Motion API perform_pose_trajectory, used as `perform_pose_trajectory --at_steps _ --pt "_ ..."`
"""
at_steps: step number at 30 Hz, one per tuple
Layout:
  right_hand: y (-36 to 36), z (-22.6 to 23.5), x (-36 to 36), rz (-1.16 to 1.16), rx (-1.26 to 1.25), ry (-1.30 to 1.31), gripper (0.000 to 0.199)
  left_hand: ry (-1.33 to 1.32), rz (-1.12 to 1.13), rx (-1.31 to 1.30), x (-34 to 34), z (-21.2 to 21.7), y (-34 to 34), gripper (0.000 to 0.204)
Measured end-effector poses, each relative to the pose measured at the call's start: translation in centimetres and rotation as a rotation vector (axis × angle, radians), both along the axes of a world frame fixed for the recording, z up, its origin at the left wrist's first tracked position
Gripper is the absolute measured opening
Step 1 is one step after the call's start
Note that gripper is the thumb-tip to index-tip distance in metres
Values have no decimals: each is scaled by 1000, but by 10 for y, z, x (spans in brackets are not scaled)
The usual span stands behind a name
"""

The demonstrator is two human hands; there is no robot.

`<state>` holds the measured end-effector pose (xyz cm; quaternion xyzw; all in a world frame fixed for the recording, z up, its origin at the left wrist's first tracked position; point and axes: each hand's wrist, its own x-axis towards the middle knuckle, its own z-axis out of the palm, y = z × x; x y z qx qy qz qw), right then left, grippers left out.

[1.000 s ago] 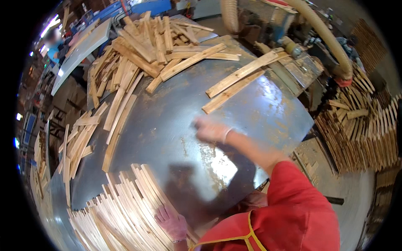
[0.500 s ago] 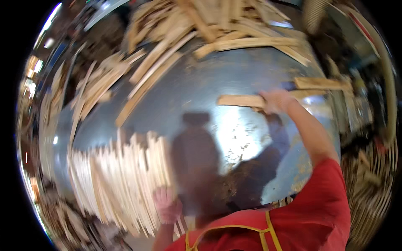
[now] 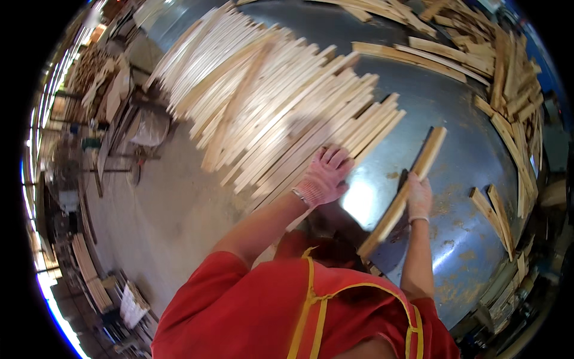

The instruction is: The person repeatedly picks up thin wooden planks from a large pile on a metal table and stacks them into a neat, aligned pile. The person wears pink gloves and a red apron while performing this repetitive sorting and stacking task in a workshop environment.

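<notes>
My right hand (image 3: 420, 196), in a pale glove, is closed around a wooden strip (image 3: 431, 151). The strip is held slanted over the metal table (image 3: 397, 69), its lower end close to my body. My left hand (image 3: 326, 177), in a pinkish knitted glove, lies on the near side of a row of pale wooden strips (image 3: 281, 113), its fingers stretched over the outermost ones. The strips lie side by side with uneven ends, and a few longer pieces cross over the top. What is under my left palm is hidden.
Loose wood pieces (image 3: 511, 78) are heaped at the far right. Two short pieces (image 3: 493, 218) lie on the table right of my right hand, amid sawdust. Concrete floor (image 3: 173, 221) shows on the left, with stacked boards (image 3: 89, 272) beyond it.
The view has swung left, bringing the strip row to the middle. My right hand has brought a strip from the table's far right closer to my body. My left hand stays at the row.
</notes>
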<state>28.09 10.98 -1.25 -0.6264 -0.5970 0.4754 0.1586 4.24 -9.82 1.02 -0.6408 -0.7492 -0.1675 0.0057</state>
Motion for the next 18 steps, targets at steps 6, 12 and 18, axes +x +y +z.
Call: perform_pose_trajectory --at_steps 6,12,18 --pt "-98 12 -95 168 -320 528 77 -126 625 46 -36 -8 -148 64" --pt "-110 -12 -82 -15 -194 524 75 -1511 1439 614 -79 -53 -281 61" --pt "-98 -13 -91 162 -247 395 77 -2114 1058 378 -49 -53 -215 49"
